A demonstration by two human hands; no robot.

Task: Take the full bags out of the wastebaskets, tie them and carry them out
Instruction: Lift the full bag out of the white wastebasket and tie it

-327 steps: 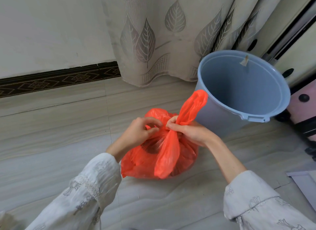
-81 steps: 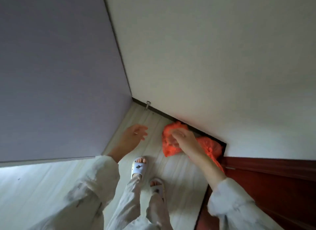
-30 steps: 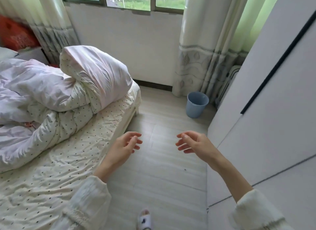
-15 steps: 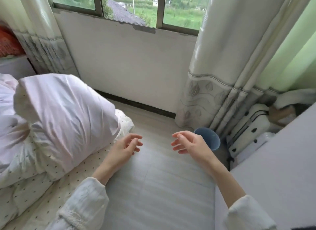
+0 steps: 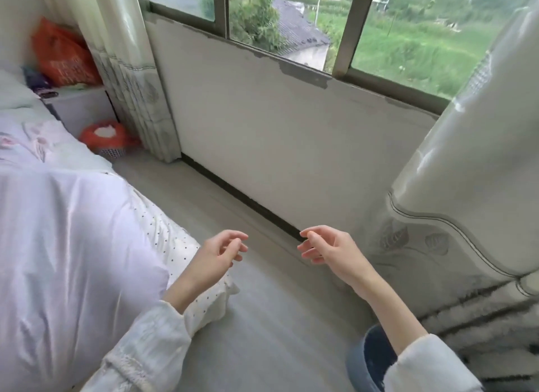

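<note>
Both hands out in front, held above the floor and holding nothing. Left hand (image 5: 217, 257) loose, fingers lightly curled, over the bed's edge. Right hand (image 5: 329, 250) likewise relaxed, fingers half bent, palm turned inward, close to the dark skirting under the window.

Blue wastebasket (image 5: 369, 359) low at the person's right, partly behind the right sleeve; the part of its inside that shows looks dark, no liner seen.

Second wastebasket (image 5: 112, 151), pale and perforated, stands in the far corner between bed (image 5: 73, 231) and left curtain (image 5: 131, 79). Red bag (image 5: 99, 136) lines it, rim folded over, white stuff heaped inside.

Another orange-red bag (image 5: 62, 59) sits on the white cabinet behind.
</note>
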